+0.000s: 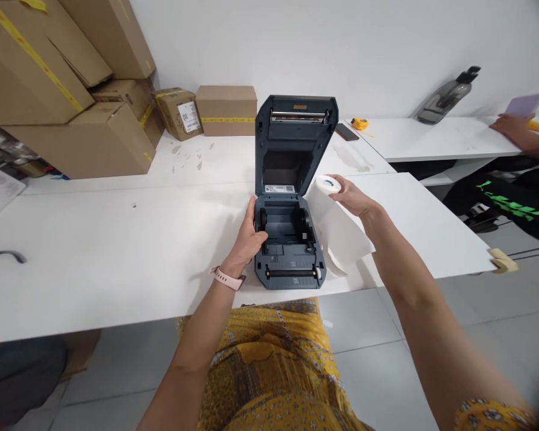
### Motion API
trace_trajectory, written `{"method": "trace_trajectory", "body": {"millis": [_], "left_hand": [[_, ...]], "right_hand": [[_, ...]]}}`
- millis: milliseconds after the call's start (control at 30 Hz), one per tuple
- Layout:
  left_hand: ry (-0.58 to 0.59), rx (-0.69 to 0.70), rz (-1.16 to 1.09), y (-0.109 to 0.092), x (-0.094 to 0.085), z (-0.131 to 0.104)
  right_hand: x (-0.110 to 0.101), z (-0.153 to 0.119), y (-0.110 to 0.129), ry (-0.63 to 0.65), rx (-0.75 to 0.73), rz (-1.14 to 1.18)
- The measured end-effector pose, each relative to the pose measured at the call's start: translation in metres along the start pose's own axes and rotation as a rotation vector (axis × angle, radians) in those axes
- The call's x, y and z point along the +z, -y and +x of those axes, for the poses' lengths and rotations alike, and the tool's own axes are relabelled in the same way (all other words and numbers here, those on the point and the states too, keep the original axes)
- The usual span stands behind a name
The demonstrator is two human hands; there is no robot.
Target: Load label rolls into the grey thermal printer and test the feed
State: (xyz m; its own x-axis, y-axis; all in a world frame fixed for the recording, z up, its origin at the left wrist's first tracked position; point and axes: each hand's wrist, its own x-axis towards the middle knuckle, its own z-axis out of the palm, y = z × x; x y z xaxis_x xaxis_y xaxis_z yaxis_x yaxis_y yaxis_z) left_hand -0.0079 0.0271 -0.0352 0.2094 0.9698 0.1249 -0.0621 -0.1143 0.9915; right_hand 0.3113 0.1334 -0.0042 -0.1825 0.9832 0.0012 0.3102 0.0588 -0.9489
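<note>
Along the front edge of the white table [94, 257], a dark printer [281, 251] is set, its lid [296, 143] raised and no roll seated in its bay [284, 224]. Just beside it, on the side toward the table's right end, a white paper roll [318, 200] is held upright, its loose paper [345, 236] trailing toward the front edge. The printer's left side is clasped by the left hand [248, 241]; the roll's top is gripped by the right hand [353, 196]. The printer is best kept braced — and the trailing paper guarded against creasing.
</note>
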Motion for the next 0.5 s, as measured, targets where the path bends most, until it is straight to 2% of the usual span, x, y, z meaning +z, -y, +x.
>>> {"method": "trace_trajectory", "body": {"millis": [133, 233, 400, 433, 500], "left_hand": [[-0.024, -0.035, 0.012, -0.001, 0.000, -0.001], [-0.032, -0.027, 0.028, 0.000, 0.000, -0.002], [-0.040, -0.005, 0.020, 0.002, 0.000, -0.003], [-0.040, -0.005, 0.020, 0.002, 0.000, -0.002], [-0.039, -0.004, 0.026, 0.002, 0.000, -0.002]], "right_hand": [[0.001, 0.003, -0.015, 0.035, 0.028, -0.048], [-0.006, -0.008, -0.023, 0.058, 0.048, 0.015], [-0.020, -0.053, -0.040, -0.120, -0.022, 0.138], [-0.018, -0.063, -0.043, -0.113, -0.019, 0.124], [-0.009, -0.082, -0.048, -0.014, 0.014, 0.066]]}}
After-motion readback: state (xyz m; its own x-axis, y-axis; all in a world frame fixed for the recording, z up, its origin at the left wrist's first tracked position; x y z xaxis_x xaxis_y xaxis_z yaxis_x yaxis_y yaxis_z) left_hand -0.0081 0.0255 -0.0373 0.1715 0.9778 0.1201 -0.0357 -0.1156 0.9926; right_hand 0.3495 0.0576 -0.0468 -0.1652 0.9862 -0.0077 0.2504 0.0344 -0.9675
